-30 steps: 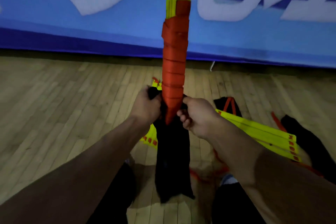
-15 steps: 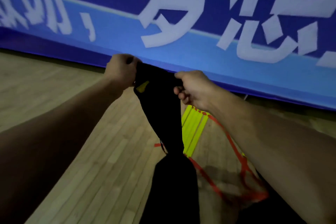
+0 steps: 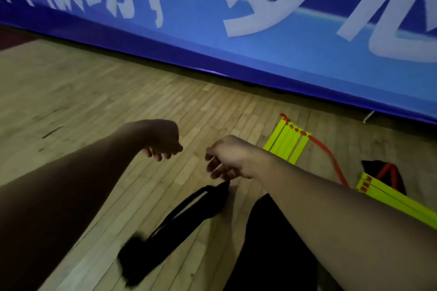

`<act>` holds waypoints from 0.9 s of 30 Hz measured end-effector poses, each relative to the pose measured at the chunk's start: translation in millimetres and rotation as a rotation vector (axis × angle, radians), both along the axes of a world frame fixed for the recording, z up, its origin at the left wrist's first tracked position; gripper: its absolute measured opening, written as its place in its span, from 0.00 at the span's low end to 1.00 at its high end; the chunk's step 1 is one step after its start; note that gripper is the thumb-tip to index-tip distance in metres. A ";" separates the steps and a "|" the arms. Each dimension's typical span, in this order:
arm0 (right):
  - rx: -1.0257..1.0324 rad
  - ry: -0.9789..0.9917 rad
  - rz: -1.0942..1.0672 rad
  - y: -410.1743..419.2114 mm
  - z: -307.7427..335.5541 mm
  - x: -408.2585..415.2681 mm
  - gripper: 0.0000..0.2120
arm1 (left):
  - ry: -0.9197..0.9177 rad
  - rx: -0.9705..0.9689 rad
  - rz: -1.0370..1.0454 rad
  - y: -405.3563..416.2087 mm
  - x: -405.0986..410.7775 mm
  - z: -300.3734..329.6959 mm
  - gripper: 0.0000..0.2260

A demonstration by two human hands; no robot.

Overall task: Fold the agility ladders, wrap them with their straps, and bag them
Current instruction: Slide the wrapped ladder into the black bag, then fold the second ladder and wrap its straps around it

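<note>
A long black bag with the wrapped ladder inside slants down over the wooden floor. Its top corner sits right under the curled fingers of my right hand, which seems to hold it there. The bag's lower end is blurred. My left hand hovers a little to the left with fingers curled and thumb against forefinger; nothing shows in it. A folded yellow ladder with an orange strap lies on the floor to the right. Another yellow ladder lies further right.
A blue banner with large white characters runs along the wall behind the floor. Another black bag with orange straps lies by the right ladder. My dark trouser leg fills the bottom centre.
The orange-wrapped ladder went fully into the black bag. My hands let go of the bag's mouth and dropped lower and apart, and the bag swung down toward the floor.
</note>
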State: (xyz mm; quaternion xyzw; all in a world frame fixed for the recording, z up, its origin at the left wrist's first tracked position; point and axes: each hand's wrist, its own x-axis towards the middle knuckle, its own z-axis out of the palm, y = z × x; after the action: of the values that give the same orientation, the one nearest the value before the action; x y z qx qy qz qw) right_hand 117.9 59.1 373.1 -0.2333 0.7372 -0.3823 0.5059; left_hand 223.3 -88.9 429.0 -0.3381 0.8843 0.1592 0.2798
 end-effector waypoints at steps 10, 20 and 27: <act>0.015 -0.057 -0.691 82.5 -68.6 -147.0 0.07 | 0.141 0.163 -0.208 65.7 -160.0 -99.2 0.13; 0.211 -0.160 -0.897 92.0 -276.2 -293.1 0.09 | 0.117 0.280 -0.073 59.7 -348.0 -322.3 0.18; 0.424 -0.204 -0.748 53.7 -420.1 -356.0 0.16 | 0.056 0.239 0.101 28.9 -429.3 -490.4 0.28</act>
State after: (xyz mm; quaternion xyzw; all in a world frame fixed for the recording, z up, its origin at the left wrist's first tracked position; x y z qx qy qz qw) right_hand -238.1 112.7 -47.0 0.1977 0.7793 -0.4004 0.4396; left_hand -206.0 -60.1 -61.4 -0.3418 0.8484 0.2866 0.2849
